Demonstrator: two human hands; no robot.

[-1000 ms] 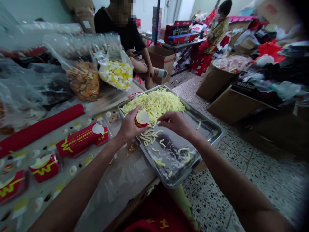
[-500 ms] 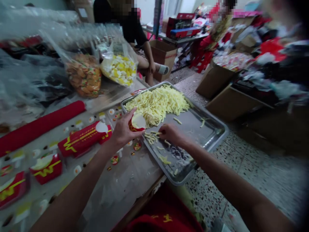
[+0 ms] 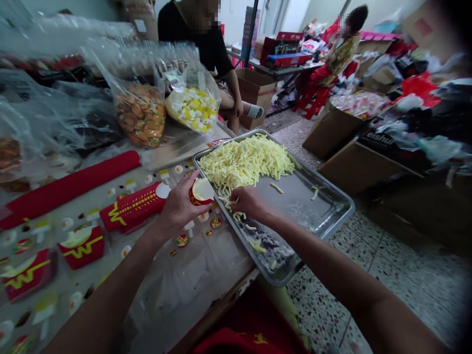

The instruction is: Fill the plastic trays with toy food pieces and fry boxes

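Note:
In my left hand (image 3: 179, 209) is a small red fries box (image 3: 201, 191), its pale opening tilted toward me, just off the left edge of a metal tray (image 3: 309, 209). Pale yellow fries (image 3: 254, 157) lie heaped at the tray's far end, and a few loose pieces lie nearer me. My right hand (image 3: 250, 202) is over the tray's left side with its fingers curled together at the near edge of the heap. Whatever those fingertips pinch is hidden.
Flattened red boxes (image 3: 134, 202) and red fries boxes (image 3: 81, 247) lie on the plastic-covered table at left, beside a red roll (image 3: 73, 188). Behind stand bags of orange pieces (image 3: 140, 115) and yellow-white pieces (image 3: 197, 109). A person (image 3: 199, 44) sits beyond; cartons (image 3: 328, 125) stand right.
My right hand has shifted slightly left along the tray, nearer the heap, and fewer loose fries lie beside it. The fries box in my left hand has moved a little left, away from the tray.

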